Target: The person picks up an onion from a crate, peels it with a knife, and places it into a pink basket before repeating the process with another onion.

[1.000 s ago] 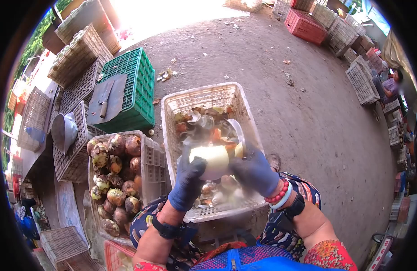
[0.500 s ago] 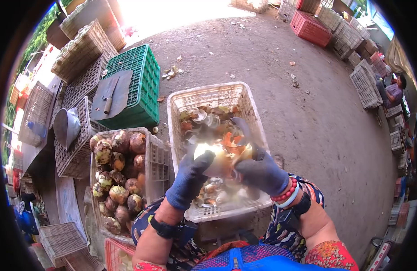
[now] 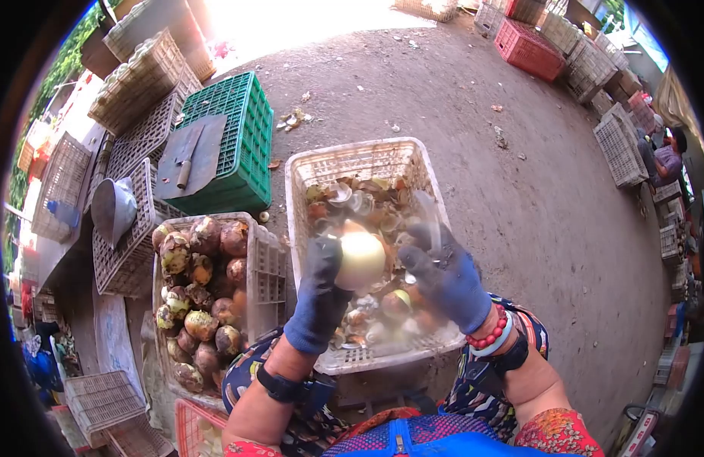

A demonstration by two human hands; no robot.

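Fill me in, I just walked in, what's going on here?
The wearer's gloved left hand holds a pale, skinless-looking onion over a crate of peelings. The gloved right hand is just beside it, apart from the onion; a blurred, blade-like thing shows there, too smeared to name. Brown-skinned onions fill another crate to the left. Beyond that, a knife lies on a dark sheet over a green crate.

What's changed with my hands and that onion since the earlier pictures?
Your right hand has drawn away rightward from the pale onion, leaving a gap; the orange skin seen between your hands just before is gone from there. Your left hand still holds the onion. The green crate and knife atop it stayed put.
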